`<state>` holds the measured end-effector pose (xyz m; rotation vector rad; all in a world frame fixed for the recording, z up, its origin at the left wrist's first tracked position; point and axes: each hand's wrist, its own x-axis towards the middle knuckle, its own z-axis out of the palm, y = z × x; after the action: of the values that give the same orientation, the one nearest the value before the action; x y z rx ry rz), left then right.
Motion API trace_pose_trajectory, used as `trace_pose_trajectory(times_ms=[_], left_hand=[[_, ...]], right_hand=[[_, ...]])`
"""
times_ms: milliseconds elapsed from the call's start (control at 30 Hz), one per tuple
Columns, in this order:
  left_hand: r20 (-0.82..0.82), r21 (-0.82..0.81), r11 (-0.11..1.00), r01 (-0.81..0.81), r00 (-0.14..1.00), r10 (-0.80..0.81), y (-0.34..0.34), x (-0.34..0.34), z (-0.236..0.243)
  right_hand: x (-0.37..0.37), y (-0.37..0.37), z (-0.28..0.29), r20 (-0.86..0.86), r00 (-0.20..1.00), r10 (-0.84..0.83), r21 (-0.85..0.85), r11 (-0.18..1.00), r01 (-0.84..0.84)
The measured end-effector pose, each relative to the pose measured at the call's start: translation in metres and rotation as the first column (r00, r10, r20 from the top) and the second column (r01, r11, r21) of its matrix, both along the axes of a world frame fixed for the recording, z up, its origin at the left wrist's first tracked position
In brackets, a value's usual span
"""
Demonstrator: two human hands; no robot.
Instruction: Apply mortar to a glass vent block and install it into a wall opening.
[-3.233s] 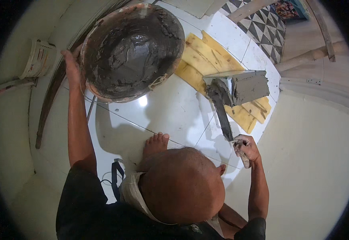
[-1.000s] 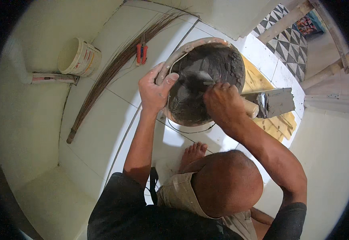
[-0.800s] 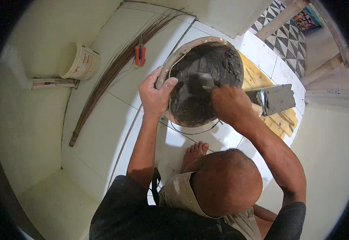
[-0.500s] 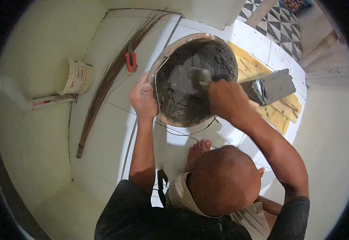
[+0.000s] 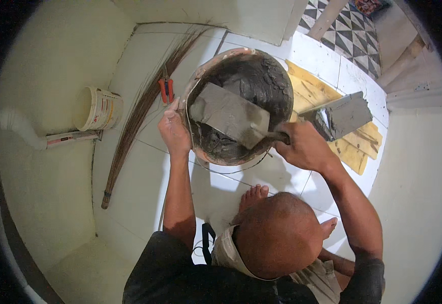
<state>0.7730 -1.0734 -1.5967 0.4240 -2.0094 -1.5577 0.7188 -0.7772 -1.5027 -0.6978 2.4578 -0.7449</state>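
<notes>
A round bucket (image 5: 204,71) of wet grey mortar (image 5: 274,83) stands on the tiled floor before me. My left hand (image 5: 174,133) is closed on its left rim. With my right hand (image 5: 306,147) I grip the dark handle of a rectangular trowel (image 5: 231,114). The trowel's broad blade is tilted over the mortar, its upper face smeared grey. Right of the bucket, a mortar-coated flat tool (image 5: 351,115) with a rectangular plate rests on yellow boards (image 5: 312,86), apart from my right hand.
A stick broom (image 5: 135,119) lies along the left, with red-handled pliers (image 5: 166,90) beside its bristles. Farther left, a white pail (image 5: 102,109) is near a white pipe (image 5: 21,129) by the wall. Patterned tiles (image 5: 345,35) show at the far right. My bare foot (image 5: 254,196) is below the bucket.
My right hand has drawn down and right, and the trowel blade now shows broadly above the mortar. My left hand keeps hold of the rim, and the bucket appears slightly farther left.
</notes>
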Motion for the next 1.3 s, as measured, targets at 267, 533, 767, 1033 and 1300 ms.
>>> trace_pose_trajectory(times_ms=[267,533,767,1033,1300], left_hand=[[0.318,0.06,0.958,-0.281,0.915,0.248,-0.043,-0.009,0.001],[0.193,0.269,0.957,-0.105,0.98,0.053,-0.045,-0.019,-0.01],[0.289,0.245,0.952,-0.183,0.951,0.108,-0.045,-0.015,-0.003],[0.268,0.263,0.952,-0.158,0.96,0.085,-0.043,-0.018,-0.004],[0.253,0.302,0.926,-0.228,0.955,0.153,-0.042,-0.024,-0.007]], right_hand=[[0.039,0.075,0.025,0.081,0.992,-0.092,-0.084,0.992,0.099],[0.067,0.161,-0.028,0.549,0.744,-0.38,0.185,0.924,0.335],[0.014,0.2,-0.073,0.744,0.55,-0.38,0.112,0.881,0.459],[0.019,0.205,-0.044,0.725,0.55,-0.415,0.17,0.881,0.441],[0.029,0.202,-0.022,0.687,0.569,-0.453,0.228,0.877,0.423]])
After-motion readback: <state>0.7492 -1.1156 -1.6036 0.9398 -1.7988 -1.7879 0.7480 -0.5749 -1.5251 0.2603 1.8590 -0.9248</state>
